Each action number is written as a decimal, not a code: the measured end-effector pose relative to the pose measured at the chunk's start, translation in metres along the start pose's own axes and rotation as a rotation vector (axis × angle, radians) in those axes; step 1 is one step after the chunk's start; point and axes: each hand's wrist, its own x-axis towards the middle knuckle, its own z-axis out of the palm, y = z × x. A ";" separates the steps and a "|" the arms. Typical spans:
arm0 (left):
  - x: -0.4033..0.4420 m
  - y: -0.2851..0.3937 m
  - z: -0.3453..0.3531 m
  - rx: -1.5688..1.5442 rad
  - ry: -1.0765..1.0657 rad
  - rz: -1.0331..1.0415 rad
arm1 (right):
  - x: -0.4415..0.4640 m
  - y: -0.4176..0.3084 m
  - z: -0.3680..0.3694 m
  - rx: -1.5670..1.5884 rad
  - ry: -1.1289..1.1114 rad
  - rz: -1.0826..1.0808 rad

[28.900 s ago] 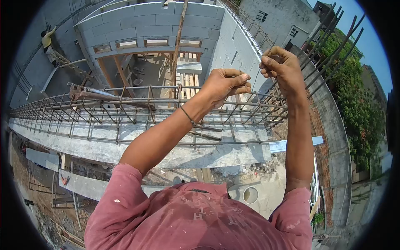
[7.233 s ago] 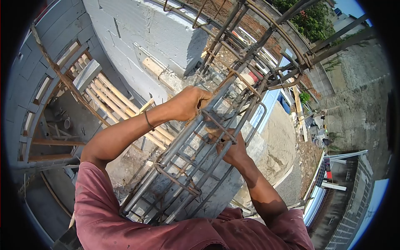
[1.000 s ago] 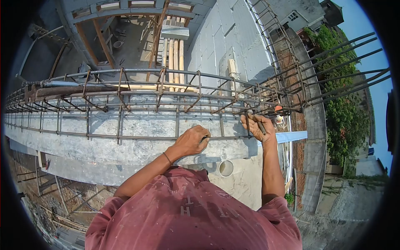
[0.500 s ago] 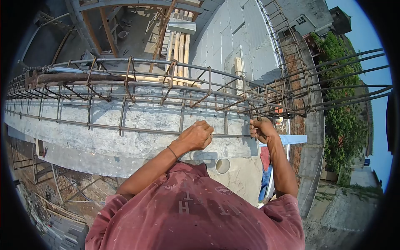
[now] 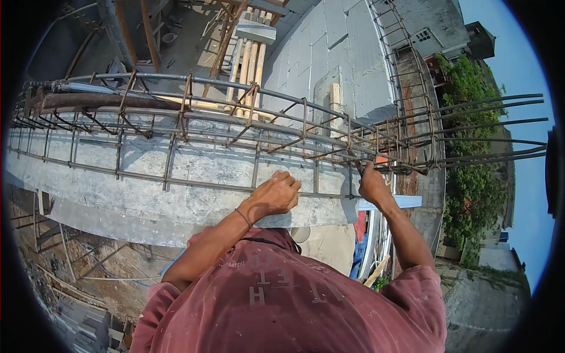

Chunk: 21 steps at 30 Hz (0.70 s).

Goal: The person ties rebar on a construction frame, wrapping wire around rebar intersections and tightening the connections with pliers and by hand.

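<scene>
Now that the right hand (image 5: 375, 187) has rolled from palm-up to knuckles-up, work stays at the right end of the rebar cage (image 5: 304, 119), above the pale ledge (image 5: 194, 206); mostly folded, grip hidden. Left hand (image 5: 275, 193) half-curled, cage's near side; contents unclear.

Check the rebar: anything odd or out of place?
A thick rusty bar lies along the rebar cage at frame left; it's bulkier than the rest, so looks foreign there. Can't tell whether it's tied.
</scene>
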 end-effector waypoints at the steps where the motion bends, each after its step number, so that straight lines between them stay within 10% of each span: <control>1: 0.001 0.000 -0.002 -0.005 0.006 0.000 | 0.007 0.016 0.007 0.112 -0.003 -0.004; 3: 0.000 0.001 -0.002 -0.010 0.003 -0.002 | 0.013 0.030 0.007 0.338 -0.010 -0.012; 6: -0.001 0.000 -0.001 -0.017 0.005 -0.014 | -0.003 0.025 -0.016 1.213 -0.554 0.542; 9: -0.002 0.000 0.002 -0.028 0.000 -0.027 | -0.018 0.017 -0.004 1.581 -0.505 0.651; 15: -0.002 0.001 0.001 -0.056 -0.034 -0.053 | -0.013 0.027 -0.007 1.542 -0.507 0.537; 17: -0.004 0.001 0.004 -0.057 -0.037 -0.055 | -0.013 0.015 -0.023 0.871 -0.372 0.417; 21: -0.005 0.001 0.003 -0.107 -0.045 -0.077 | -0.019 0.002 -0.032 0.673 -0.293 0.341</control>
